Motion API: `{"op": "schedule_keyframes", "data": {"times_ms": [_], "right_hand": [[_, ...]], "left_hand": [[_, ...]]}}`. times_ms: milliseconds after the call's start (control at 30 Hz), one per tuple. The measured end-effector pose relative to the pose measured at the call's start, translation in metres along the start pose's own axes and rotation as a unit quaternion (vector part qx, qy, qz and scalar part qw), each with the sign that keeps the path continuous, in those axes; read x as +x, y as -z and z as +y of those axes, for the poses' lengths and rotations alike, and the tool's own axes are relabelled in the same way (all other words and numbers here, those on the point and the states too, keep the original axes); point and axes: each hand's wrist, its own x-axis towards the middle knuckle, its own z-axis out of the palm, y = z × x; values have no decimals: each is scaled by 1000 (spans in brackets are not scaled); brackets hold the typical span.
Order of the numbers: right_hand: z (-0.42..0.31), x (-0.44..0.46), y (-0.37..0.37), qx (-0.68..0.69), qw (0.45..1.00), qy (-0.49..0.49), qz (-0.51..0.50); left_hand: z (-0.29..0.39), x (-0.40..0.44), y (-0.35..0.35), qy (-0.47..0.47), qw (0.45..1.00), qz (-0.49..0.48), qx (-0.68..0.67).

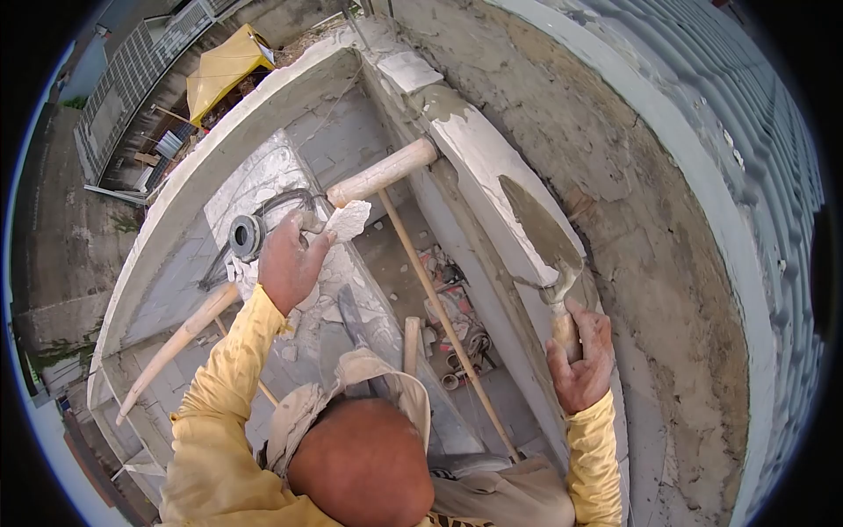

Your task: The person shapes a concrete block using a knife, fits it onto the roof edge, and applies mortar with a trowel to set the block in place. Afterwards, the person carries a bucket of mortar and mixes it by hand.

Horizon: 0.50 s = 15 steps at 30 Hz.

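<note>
My left hand (294, 256) pinches a jagged white chunk of plaster (349, 220) above the littered scaffold board (263, 169). A dark ring-shaped object (247, 237) with dark wire or cord lies beside that hand. In my right hand (581, 358) is the wooden handle of a trowel (537, 215), with the fingers closed round it. The trowel's grey, leaf-shaped blade lies along the top of the narrow wall ledge (479, 154), which has whitish and wet-looking grey patches. Whether the blade touches the ledge all along, I cannot tell.
A thick wooden pole (386, 172) crosses the board towards the wall; a thinner pole (443, 312) slants down into the gap. Assorted items (461, 338) lie far below. Rough wall (650, 290) and corrugated roofing (746, 114) stand right. A yellow tarp (228, 72) shows upper left.
</note>
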Motion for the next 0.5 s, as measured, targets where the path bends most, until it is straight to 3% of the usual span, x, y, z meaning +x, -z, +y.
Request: {"op": "schedule_keyframes", "data": {"times_ms": [100,133,200,233,333,500], "right_hand": [[-4,0,-1,0,1000,-5,-11],[-5,-1,-1,-4,1000,-6,-16],[-9,-3,-1,-11,999,-21,-22],[-10,-4,-1,-14,999,-34,-29],[-12,-8,-1,-23,998,-43,-27],[-20,-11,2,-34,994,-93,-41]], "left_hand": [[21,91,-16,-44,997,13,-68],[18,128,-35,-98,990,33,-98],[20,207,-67,-114,992,-22,-56],[23,236,-87,-144,989,24,-22],[39,314,-124,-83,993,-56,63],[73,347,-138,-27,987,-86,132]]}}
